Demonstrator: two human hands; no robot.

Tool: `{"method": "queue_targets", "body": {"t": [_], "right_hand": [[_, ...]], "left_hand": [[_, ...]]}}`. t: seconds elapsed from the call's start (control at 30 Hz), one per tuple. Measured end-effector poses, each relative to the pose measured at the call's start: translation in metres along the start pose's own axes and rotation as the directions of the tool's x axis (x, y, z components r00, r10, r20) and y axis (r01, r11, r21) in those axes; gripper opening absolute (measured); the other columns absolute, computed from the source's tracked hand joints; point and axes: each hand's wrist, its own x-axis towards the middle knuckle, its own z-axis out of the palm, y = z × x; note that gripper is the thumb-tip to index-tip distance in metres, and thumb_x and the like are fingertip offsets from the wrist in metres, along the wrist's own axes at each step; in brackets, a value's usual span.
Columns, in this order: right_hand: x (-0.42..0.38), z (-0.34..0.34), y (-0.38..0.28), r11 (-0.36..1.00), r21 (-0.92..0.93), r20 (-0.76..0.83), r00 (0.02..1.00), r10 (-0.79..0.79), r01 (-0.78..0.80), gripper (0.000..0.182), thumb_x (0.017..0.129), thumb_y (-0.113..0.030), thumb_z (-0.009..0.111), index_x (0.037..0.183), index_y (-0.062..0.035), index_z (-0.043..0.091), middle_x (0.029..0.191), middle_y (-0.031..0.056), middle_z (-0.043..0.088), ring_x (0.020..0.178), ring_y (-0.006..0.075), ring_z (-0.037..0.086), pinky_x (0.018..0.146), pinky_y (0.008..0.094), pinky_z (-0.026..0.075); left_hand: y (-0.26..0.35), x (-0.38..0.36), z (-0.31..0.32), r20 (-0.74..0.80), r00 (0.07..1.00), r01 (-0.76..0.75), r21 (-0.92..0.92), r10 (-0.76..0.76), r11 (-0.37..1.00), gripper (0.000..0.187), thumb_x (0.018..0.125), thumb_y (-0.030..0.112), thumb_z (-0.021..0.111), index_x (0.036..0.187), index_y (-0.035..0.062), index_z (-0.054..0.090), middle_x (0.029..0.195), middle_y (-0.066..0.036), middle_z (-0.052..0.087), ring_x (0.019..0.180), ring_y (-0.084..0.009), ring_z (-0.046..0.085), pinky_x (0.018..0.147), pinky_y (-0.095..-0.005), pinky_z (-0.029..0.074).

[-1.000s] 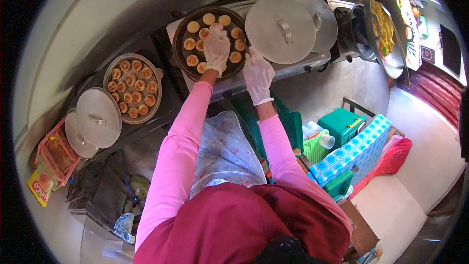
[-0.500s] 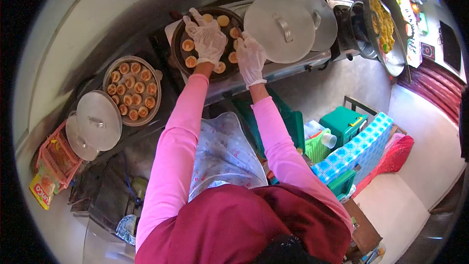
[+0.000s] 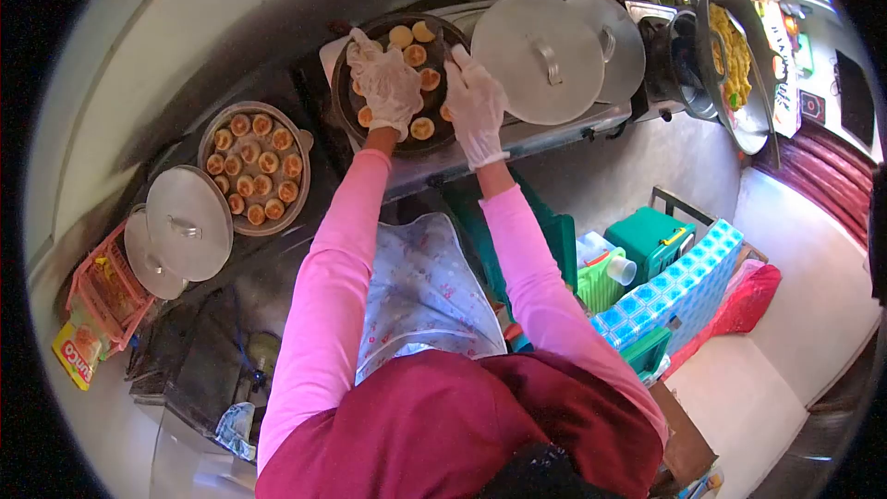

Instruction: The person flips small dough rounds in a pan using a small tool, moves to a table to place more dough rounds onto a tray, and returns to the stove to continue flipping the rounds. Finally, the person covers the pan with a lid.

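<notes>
Both my hands wear clear plastic gloves and are over a dark round pan (image 3: 344, 115) holding several small round browned buns (image 3: 422, 128). My left hand (image 3: 386, 91) is above the pan's left half, fingers stretched toward the far rim, with no object visible in them. At the pan's right edge, my right hand (image 3: 477, 103) has its fingers close together, pointing away from me. Whatever is between those fingertips is hidden. Paler buns (image 3: 400, 36) lie at the far side of the pan, and the gloves cover part of the contents.
Left stands a second round pan (image 3: 300, 143) of browned buns, beside metal lids (image 3: 189, 222) and an orange basket (image 3: 103, 291). Right of my hands, large lids (image 3: 517, 55) lie by the stove. A wok (image 3: 767, 74) with yellow food stands farther right.
My left hand has shifted slightly, its fingers less spread, and a bun beside it is now uncovered. My right hand has moved a little farther over the pan's right edge.
</notes>
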Motion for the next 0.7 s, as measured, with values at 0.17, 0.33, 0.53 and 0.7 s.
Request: {"method": "queue_targets", "body": {"t": [0.17, 0.33, 0.53, 0.7], "right_hand": [[0.007, -0.002, -0.004, 0.997, 0.071, -0.021, 1.0, 0.006, -0.005, 0.025, 0.091, -0.016, 0.067, 0.111, -0.0015, 0.072, 0.103, 0.0137, 0.074, 0.095, 0.0285, 0.071, 0.087, 0.0321, 0.053], [0.002, -0.002, 0.017, 0.992, 0.041, 0.039, 0.993, 0.115, -0.117, 0.024, 0.09, -0.015, 0.067, 0.107, 0.0005, 0.072, 0.104, 0.0155, 0.074, 0.095, 0.0283, 0.07, 0.085, 0.0341, 0.052], [-0.007, -0.022, 0.011, 0.997, -0.063, 0.092, 0.995, -0.036, 0.042, 0.025, 0.09, -0.014, 0.066, 0.107, 0.0035, 0.072, 0.106, 0.0159, 0.074, 0.096, 0.0251, 0.07, 0.088, 0.0333, 0.051], [-0.018, -0.037, -0.003, 0.99, 0.112, 0.086, 0.993, 0.081, -0.09, 0.024, 0.09, -0.014, 0.067, 0.108, -0.0004, 0.073, 0.108, 0.016, 0.073, 0.097, 0.0314, 0.07, 0.089, 0.0365, 0.053]], "left_hand": [[0.003, 0.017, -0.01, 0.094, 0.993, -0.08, 0.085, 0.072, 0.993, 0.019, 0.078, 0.013, 0.065, 0.091, 0.001, 0.073, 0.156, -0.04, 0.021, 0.133, -0.0568, 0.038, 0.106, -0.0551, 0.037], [0.008, 0.034, 0.002, 0.084, 0.979, -0.194, 0.08, 0.187, 0.978, 0.023, 0.079, 0.013, 0.064, 0.096, 0.0023, 0.074, 0.156, -0.038, 0.024, 0.133, -0.0552, 0.038, 0.108, -0.0533, 0.037], [0.009, 0.028, 0.006, 0.184, 0.948, -0.275, 0.054, 0.261, 0.96, 0.024, 0.078, 0.012, 0.062, 0.094, 0.0009, 0.076, 0.15, -0.036, 0.039, 0.126, -0.0491, 0.047, 0.108, -0.0478, 0.04], [-0.006, 0.016, -0.004, 0.017, 0.983, -0.179, -0.065, 0.18, 0.982, 0.023, 0.076, 0.007, 0.062, 0.094, 0.0009, 0.074, 0.142, -0.029, 0.053, 0.113, -0.0438, 0.053, 0.097, -0.0491, 0.044]]}}
